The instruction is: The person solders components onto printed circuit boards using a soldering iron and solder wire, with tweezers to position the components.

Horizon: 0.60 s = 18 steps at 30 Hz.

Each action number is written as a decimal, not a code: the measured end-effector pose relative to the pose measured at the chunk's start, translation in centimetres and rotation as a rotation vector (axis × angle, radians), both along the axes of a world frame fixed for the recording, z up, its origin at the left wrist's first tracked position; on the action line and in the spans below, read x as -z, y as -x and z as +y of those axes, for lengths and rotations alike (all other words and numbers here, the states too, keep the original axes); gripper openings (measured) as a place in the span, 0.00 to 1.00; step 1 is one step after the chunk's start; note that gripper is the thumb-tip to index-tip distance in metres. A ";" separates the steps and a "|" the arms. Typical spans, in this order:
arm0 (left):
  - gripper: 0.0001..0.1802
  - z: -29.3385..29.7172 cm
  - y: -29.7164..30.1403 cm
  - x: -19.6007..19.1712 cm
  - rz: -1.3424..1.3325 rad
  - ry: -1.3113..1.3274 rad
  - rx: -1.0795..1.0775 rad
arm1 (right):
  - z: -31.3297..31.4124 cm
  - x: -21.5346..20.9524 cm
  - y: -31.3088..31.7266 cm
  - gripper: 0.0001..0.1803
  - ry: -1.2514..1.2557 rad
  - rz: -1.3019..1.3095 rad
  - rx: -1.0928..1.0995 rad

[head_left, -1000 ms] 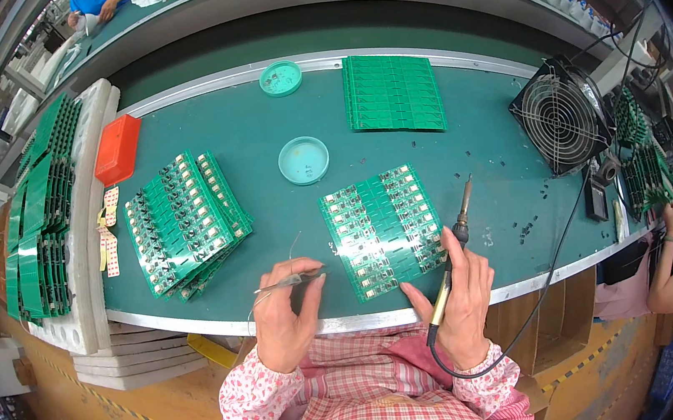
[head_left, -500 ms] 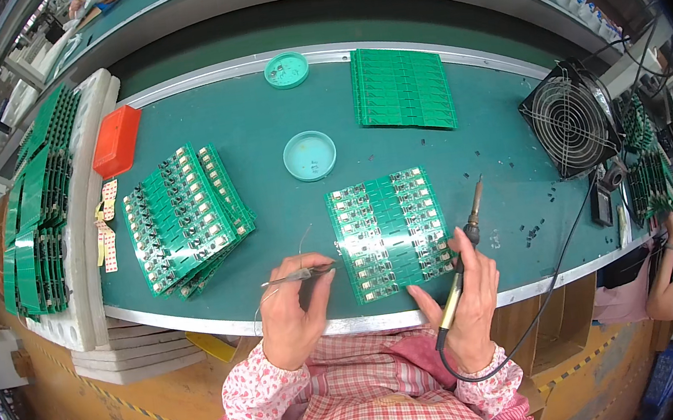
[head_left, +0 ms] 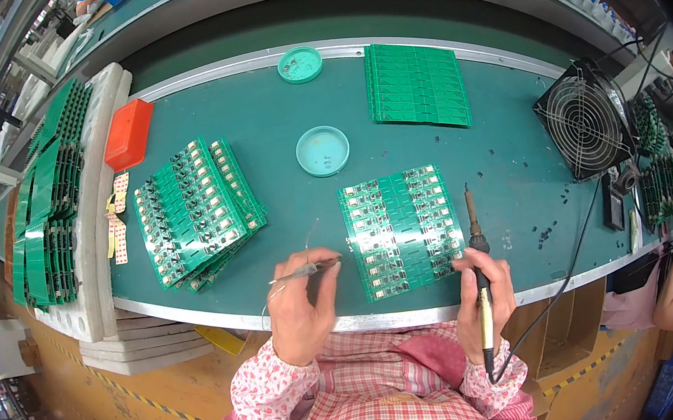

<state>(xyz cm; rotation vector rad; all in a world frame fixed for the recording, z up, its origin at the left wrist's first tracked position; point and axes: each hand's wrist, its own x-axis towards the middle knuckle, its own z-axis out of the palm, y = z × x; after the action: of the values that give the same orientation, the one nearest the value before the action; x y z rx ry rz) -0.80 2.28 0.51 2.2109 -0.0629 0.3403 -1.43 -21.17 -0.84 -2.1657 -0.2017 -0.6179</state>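
A green circuit board panel (head_left: 403, 235), with two columns of mounted parts, lies flat near the table's front edge. To its left, my left hand (head_left: 297, 311) is closed round slim metal tweezers (head_left: 307, 271). Their tips stay off the panel, and a thin solder wire (head_left: 314, 231) sticks up past the fingers. On the panel's right side, my right hand (head_left: 488, 284) grips a soldering iron (head_left: 486, 317) like a pen. The iron's tip points away from me, over the table beside the panel, and its black cord loops off to the right.
Stacked populated panels (head_left: 190, 211) lie at left, beside a red tray (head_left: 128, 135) and a foam rack of boards (head_left: 52, 220). Two round turquoise dishes (head_left: 323, 151) and a pile of bare panels (head_left: 417, 85) lie farther back. A fan (head_left: 584, 121) stands right; small black parts (head_left: 543, 233) are scattered near it.
My right hand has drawn its thumb away from the panel's near edge and moved right. The soldering iron has turned more upright. The whole view has shifted slightly; my left hand keeps its hold.
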 end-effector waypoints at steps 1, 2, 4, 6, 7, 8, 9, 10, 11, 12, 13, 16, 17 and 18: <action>0.08 0.0 -0.1 0.0 0.002 -0.004 -0.030 | 0.0 -0.1 -0.2 0.19 0.085 -0.045 -0.021; 0.08 0.1 -0.2 0.1 0.003 -0.009 -0.060 | 0.1 -0.1 -0.3 0.21 0.167 -0.065 -0.031; 0.08 0.2 -0.4 0.1 -0.001 -0.019 -0.058 | 0.5 -0.4 -0.4 0.29 0.218 -0.091 -0.063; 0.08 0.2 -0.5 0.1 -0.004 -0.029 -0.054 | 1.0 -0.7 -0.5 0.35 0.347 -0.005 -0.130; 0.08 0.2 -0.5 0.0 -0.003 -0.034 -0.055 | 1.1 -0.8 -0.5 0.38 0.384 -0.001 -0.135; 0.08 0.1 -0.5 0.1 -0.002 -0.037 -0.056 | 1.2 -1.0 -0.5 0.38 0.384 -0.001 -0.134; 0.08 0.1 -0.6 0.1 -0.002 -0.036 -0.057 | 1.2 -1.1 -0.6 0.37 0.397 0.024 -0.135; 0.08 0.1 -0.6 0.0 -0.002 -0.037 -0.054 | 1.2 -1.2 -0.6 0.37 0.409 0.077 -0.130; 0.08 0.0 -0.6 0.0 -0.002 -0.038 -0.050 | 1.2 -1.3 -0.5 0.37 0.407 0.051 -0.138; 0.08 0.0 -0.7 0.0 -0.002 -0.039 -0.050 | 1.1 -1.3 -0.5 0.36 0.414 0.055 -0.129; 0.08 0.0 -0.7 0.0 -0.001 -0.034 -0.047 | 0.9 -1.3 -0.4 0.35 0.427 0.088 -0.115; 0.08 0.0 -0.9 -0.1 -0.004 -0.034 -0.040 | 0.4 -1.3 -0.1 0.34 0.374 0.082 -0.111; 0.09 0.0 -1.0 -0.1 -0.009 -0.039 -0.036 | 0.2 -1.2 0.0 0.34 0.377 0.075 -0.119; 0.09 -0.1 -1.1 -0.1 -0.008 -0.037 -0.036 | -0.1 -1.2 0.1 0.34 0.363 0.081 -0.128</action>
<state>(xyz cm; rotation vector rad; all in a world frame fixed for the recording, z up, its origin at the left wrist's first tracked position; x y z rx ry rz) 0.34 2.22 0.60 2.2502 -0.0333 0.3706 -1.55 -21.22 0.37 -2.4964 -0.4337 -0.4446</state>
